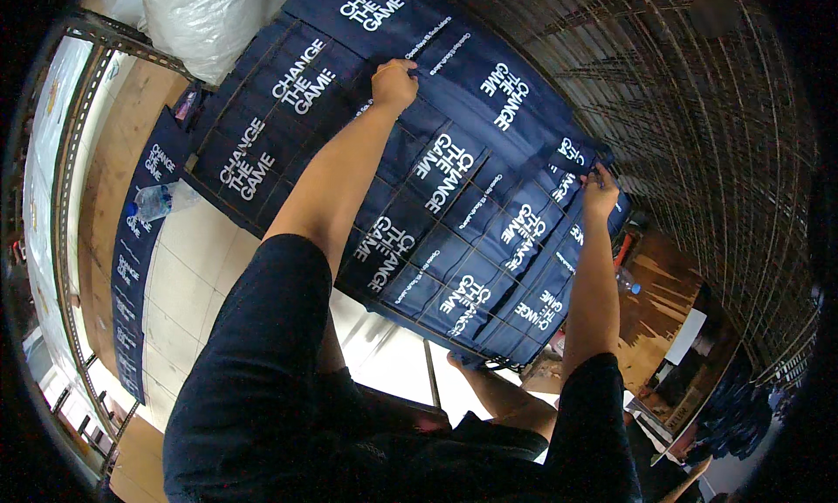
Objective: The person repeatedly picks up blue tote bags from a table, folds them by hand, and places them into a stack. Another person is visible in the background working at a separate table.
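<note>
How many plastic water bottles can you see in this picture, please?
2. One clear bottle lies at the left, beside the navy fabric pieces on the wire rack. A second bottle sits at the right, past the right forearm. Others may be hidden under the fabric.

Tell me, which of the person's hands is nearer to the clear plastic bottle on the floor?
The left hand. It presses on the dark blue bags, up and right of the bottle. The right hand grips a bag's edge, far across the stack.

Overlapping navy bags (454,198) are covering the wire rack (698,154), blocking passage; open tiled floor (196,267) is lying leftward, holding a water bottle (161,199).
</note>
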The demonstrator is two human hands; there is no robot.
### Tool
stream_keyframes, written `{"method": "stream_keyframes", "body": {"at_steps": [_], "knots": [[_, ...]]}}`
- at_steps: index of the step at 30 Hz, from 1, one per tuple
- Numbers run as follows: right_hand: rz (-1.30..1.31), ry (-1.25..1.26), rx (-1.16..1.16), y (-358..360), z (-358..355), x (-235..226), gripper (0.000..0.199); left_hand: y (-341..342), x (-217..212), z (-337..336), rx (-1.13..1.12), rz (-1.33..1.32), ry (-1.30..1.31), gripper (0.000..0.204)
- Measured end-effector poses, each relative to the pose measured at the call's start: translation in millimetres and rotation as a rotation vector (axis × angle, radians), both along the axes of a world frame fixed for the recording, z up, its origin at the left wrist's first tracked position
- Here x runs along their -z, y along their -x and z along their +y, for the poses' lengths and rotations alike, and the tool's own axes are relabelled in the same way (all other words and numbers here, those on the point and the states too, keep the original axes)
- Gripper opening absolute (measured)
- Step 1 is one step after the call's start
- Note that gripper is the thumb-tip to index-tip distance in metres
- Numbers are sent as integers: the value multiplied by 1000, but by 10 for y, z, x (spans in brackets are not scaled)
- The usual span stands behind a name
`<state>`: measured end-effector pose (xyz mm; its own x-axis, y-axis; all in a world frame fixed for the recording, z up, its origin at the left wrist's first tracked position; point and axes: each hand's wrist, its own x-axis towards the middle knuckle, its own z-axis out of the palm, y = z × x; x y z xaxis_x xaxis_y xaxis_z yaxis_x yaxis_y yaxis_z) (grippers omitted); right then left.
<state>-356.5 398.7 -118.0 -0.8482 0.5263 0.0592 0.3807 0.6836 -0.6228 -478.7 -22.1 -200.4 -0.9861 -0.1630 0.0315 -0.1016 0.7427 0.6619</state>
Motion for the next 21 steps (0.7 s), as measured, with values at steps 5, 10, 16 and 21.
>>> {"method": "stream_keyframes", "body": {"at_steps": [5,10,16,21], "knots": [[-21,18,32,30,157,127,29,22,-25,34,-51,-193,-72,26],[4,178,77,46,110,116,29,-36,0,4,-39,-48,-60,26],[11,113,124,-58,451,393,30,-9,20,29,-30,-52,-102,27],[52,277,148,-40,206,225,32,-10,104,-7,11,-6,-60,26]]}}
